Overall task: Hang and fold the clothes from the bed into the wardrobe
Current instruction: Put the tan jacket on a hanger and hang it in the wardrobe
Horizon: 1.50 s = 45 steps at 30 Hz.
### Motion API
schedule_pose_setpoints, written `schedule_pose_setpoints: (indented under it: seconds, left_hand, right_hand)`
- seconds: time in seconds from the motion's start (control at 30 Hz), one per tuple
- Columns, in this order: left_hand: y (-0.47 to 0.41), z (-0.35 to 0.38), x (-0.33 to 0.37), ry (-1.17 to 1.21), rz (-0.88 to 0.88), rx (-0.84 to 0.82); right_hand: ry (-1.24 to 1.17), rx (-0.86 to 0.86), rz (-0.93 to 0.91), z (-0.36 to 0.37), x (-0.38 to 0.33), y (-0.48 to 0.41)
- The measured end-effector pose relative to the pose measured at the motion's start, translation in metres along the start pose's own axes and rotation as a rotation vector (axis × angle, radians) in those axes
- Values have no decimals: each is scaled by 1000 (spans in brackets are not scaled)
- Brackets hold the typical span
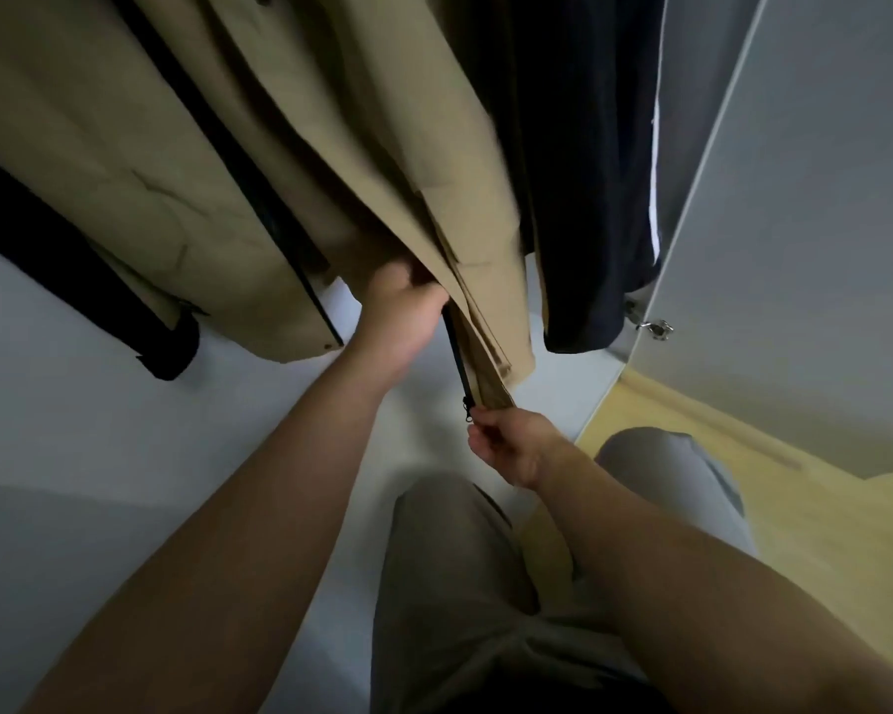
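A tan jacket (259, 146) with a black zip hangs inside the wardrobe and fills the upper left of the head view. My left hand (403, 311) grips the jacket's front edge near its hem, fingers tucked behind the fabric. My right hand (506, 445) pinches the black zip pull (468, 408) at the bottom end of the zip (455, 353). To the right of the jacket hangs a dark navy garment (589, 172) with a white stripe.
The white wardrobe floor (73, 430) lies below the clothes. The grey wardrobe door (795, 249) stands open on the right, with a metal hinge (656, 328) low on it. Yellow wooden flooring (743, 497) and my legs in grey trousers (460, 584) are below.
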<state>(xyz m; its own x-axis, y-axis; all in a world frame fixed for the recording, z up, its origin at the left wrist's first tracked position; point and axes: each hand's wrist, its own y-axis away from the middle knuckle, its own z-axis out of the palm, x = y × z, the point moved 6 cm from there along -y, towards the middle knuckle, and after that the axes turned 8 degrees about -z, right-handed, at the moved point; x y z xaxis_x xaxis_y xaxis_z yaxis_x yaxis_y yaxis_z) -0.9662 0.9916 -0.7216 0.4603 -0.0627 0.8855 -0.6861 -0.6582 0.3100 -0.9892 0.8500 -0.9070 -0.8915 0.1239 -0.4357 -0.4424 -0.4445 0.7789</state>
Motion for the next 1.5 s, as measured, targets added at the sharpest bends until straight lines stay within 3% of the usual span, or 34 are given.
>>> schedule_pose_setpoints:
  seconds: [0.17,0.37,0.6,0.7,1.0,1.23,1.5]
  left_hand:
    - [-6,4,-45,-84,79,-63]
    - [1,3,-42,-131,95,-71]
    - [-5,7,-35,-256,130,-20]
    - [-7,9,-37,-207,131,5]
    - [-20,-1,-45,-91,108,26]
    - [-28,-4,-50,-37,85,16]
    - [-35,-5,-55,-14,56,13]
  right_hand:
    - [82,-99,-95,7,13,-33]
    - [352,-90,-223,4,16,-10]
    - [165,-100,-266,8,14,-7]
    - [52,-150,-244,9,13,-5]
    - [16,-239,-231,8,23,-3]
    - [14,-203,-248,15,22,1]
    - [368,-27,-422,19,7,-1]
